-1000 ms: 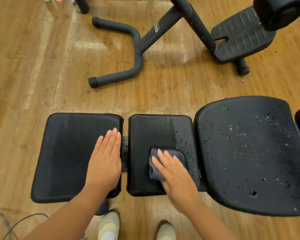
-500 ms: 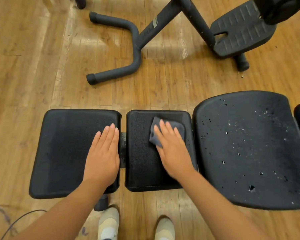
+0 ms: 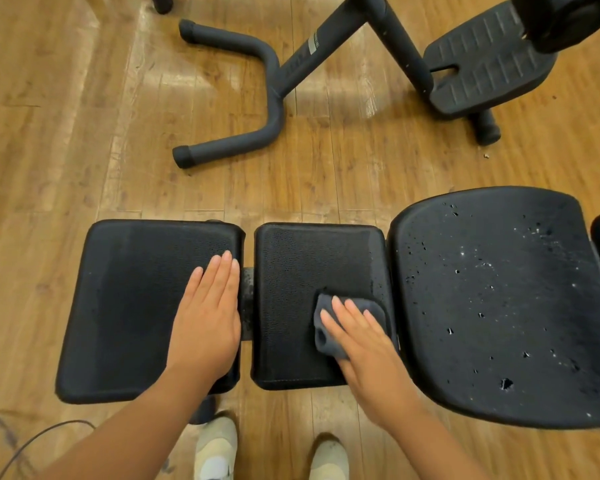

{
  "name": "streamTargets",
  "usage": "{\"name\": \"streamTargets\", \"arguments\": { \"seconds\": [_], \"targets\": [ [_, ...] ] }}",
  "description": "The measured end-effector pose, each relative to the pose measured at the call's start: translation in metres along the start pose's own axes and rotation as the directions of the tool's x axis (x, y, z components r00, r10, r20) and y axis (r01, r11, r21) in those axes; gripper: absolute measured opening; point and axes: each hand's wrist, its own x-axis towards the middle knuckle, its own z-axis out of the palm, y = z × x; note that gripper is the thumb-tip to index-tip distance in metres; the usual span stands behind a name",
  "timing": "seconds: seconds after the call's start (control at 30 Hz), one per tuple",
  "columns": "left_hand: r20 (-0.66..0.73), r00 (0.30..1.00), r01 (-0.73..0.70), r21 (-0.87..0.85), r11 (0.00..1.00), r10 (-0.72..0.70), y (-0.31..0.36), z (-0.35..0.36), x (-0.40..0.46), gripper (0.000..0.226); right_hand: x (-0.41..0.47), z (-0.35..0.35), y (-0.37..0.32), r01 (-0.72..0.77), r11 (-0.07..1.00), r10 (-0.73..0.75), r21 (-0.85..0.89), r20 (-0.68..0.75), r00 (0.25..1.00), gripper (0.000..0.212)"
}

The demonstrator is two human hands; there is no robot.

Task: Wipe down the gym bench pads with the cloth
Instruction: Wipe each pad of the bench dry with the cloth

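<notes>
Right hand (image 3: 364, 344) presses flat fingers on the cloth (image 3: 326, 336), middle pad (image 3: 291, 289) nearly dry; beside it, the big pad (image 3: 499, 306) (droplets everywhere) looks unwiped. Left hand (image 3: 207, 320) braces flat.

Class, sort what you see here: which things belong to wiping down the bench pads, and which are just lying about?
Part of the job:
cloth
right hand pressing the cloth
left hand resting flat on the left pad
middle pad
large droplet-speckled pad

Just lying about:
black machine frame on the floor
ribbed footplate
cable
</notes>
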Motion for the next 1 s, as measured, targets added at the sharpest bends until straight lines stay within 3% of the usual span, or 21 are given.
{"name": "streamTargets", "arguments": {
  "seconds": [0.13, 0.33, 0.57, 0.8, 0.87, 1.0],
  "targets": [
    [0.010, 1.000, -0.006, 0.002, 1.000, 0.006, -0.001, 0.000, 0.000, 0.054, 0.059, -0.020, 0.018, -0.053, 0.999, 0.052, -0.007, -0.074, 0.996, 0.052],
    [0.011, 1.000, -0.008, 0.007, 1.000, 0.008, -0.002, 0.000, 0.000, 0.054, 0.103, -0.042, 0.036, -0.062, 0.996, 0.058, -0.065, -0.062, 0.996, 0.054],
    [0.005, 1.000, -0.012, 0.003, 1.000, 0.012, -0.001, -0.001, 0.000, 0.053, 0.022, -0.014, 0.007, -0.068, 0.998, 0.067, -0.016, -0.062, 0.996, 0.057],
    [0.025, 1.000, 0.004, 0.006, 1.000, -0.004, 0.000, -0.004, 0.001, 0.052, -0.066, 0.033, -0.001, -0.029, 0.998, 0.030, -0.061, 0.006, 1.000, 0.097],
    [0.023, 1.000, 0.007, 0.042, 0.999, -0.008, 0.001, -0.007, -0.001, 0.051, -0.066, 0.032, 0.000, -0.065, 0.996, 0.063, -0.053, -0.039, 0.997, 0.094],
    [-0.044, 0.994, 0.095, -0.001, 0.995, -0.095, 0.024, -0.016, -0.007, 0.053, -0.058, 0.032, -0.004, -0.239, 0.971, 0.238, 0.011, -0.143, 0.961, 0.063]
  ]
}}
